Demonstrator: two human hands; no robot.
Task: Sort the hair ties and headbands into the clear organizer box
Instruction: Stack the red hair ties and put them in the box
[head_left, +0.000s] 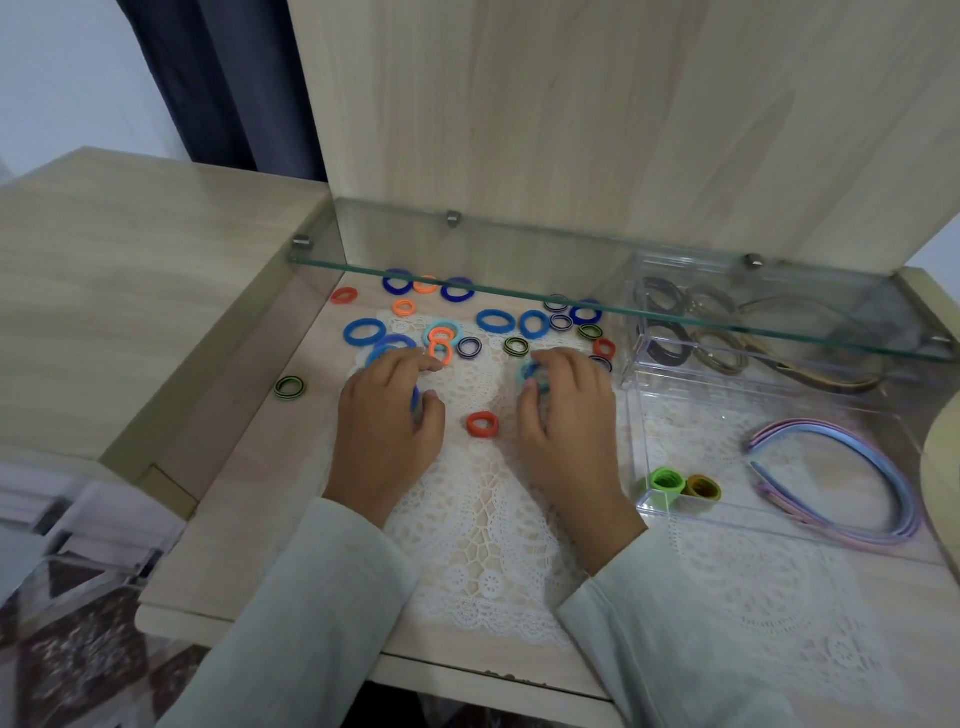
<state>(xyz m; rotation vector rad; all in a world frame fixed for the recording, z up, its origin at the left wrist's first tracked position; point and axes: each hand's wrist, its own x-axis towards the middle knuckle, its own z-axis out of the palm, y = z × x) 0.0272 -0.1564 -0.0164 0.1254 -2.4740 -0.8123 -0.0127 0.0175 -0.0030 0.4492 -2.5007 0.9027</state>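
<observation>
Blue and orange hair ties (363, 332) lie loose on the lace mat (478, 519), all left of the clear organizer box (638, 415). The left hand (387, 415), farther from the box, curls round a blue tie (415, 399), and the right hand (563, 415), nearer the box, pinches a pale blue tie (531, 373). This looks like the picking-up step; next the ties must go over the box wall.

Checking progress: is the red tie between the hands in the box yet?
Out: the red tie lies on the lace mat, left of the box.
</observation>
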